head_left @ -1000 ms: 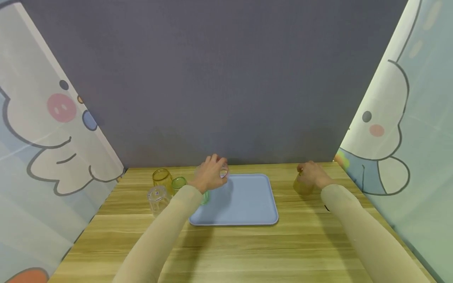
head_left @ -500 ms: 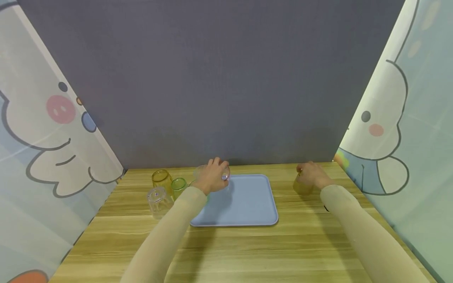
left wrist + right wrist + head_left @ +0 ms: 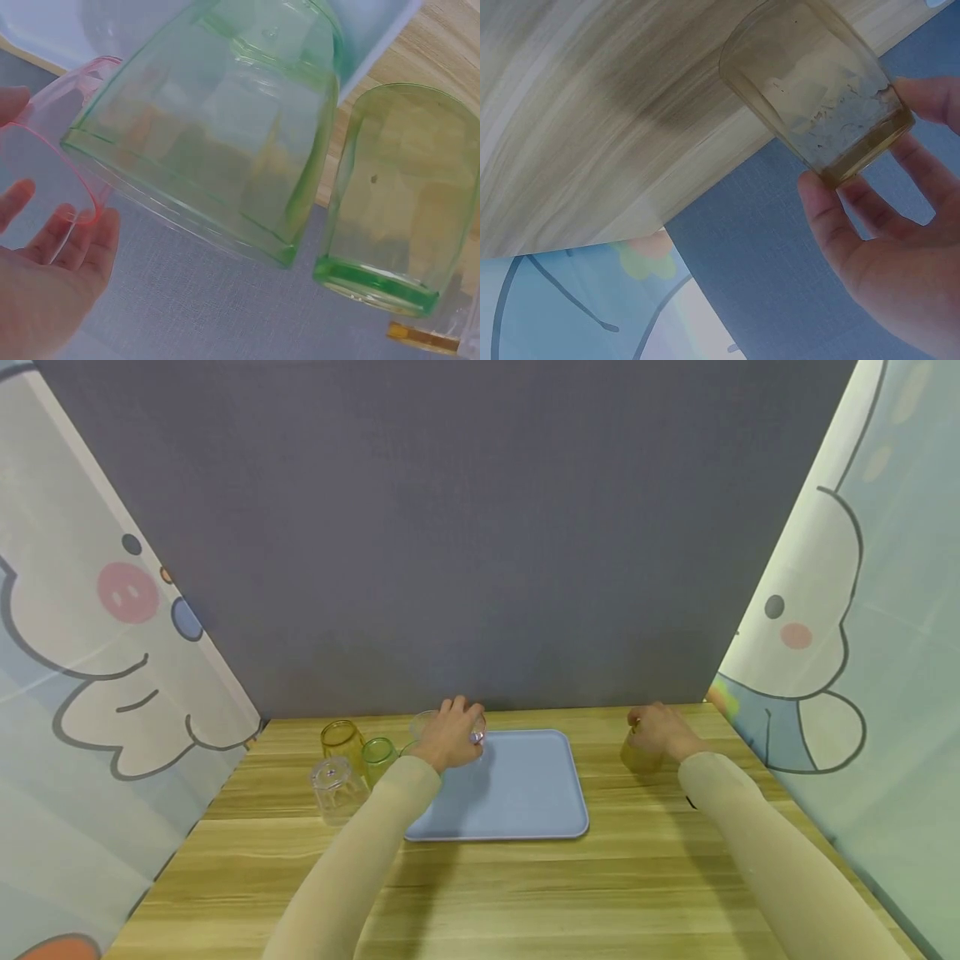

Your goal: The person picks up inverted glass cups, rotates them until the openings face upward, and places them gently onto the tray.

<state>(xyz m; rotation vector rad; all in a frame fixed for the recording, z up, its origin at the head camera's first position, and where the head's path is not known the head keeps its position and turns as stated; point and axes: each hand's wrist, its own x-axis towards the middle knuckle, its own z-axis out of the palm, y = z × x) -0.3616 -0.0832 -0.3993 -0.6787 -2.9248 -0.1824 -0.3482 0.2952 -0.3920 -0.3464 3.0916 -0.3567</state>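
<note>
My left hand grips a clear pink-rimmed glass over the far left part of the blue tray. In the left wrist view the fingers curl round the pink glass. Beside it looms a large green-tinted glass, with a smaller green glass farther right. Off the tray's right side, my right hand holds an amber glass from above. The right wrist view has its thick base between thumb and fingers, so the amber glass is mouth down.
Left of the tray stand an amber glass, a green glass and a clear glass, close together. A grey panel rises behind the wooden table. Cartoon-printed curtains flank both sides.
Over the last second my left hand has shifted slightly down and to the right with the pink-rimmed glass, then stayed almost still. My right hand keeps its place on the amber glass.
</note>
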